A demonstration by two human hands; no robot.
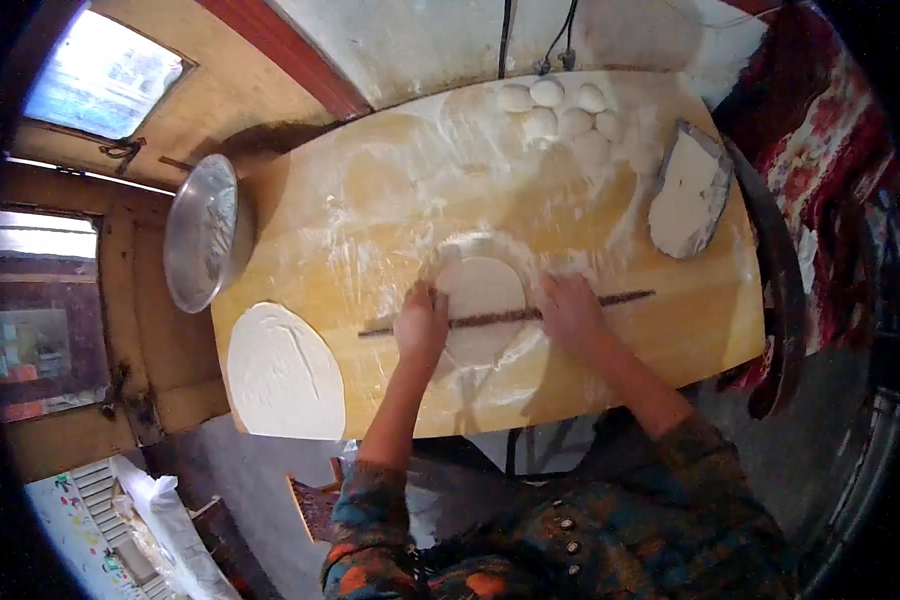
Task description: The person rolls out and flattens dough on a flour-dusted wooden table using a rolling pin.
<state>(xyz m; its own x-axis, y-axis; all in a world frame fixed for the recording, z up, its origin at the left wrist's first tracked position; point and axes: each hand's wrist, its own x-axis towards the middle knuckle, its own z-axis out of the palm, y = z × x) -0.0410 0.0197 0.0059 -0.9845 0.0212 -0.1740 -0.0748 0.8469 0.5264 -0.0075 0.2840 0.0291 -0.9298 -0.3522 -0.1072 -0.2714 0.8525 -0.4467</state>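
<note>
Looking forward and steeply down from the wearer's head, taking in the whole tabletop (370, 200) from fairly near, through a wide, round-edged view, also reaching the wall (420, 45) beyond and floor (250, 480) below.

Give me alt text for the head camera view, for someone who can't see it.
Two hands, left and right, press a thin dark rolling pin across a round of dough on a floured table. Around it lie dough balls, a larger flat sheet and a metal bowl.
</note>
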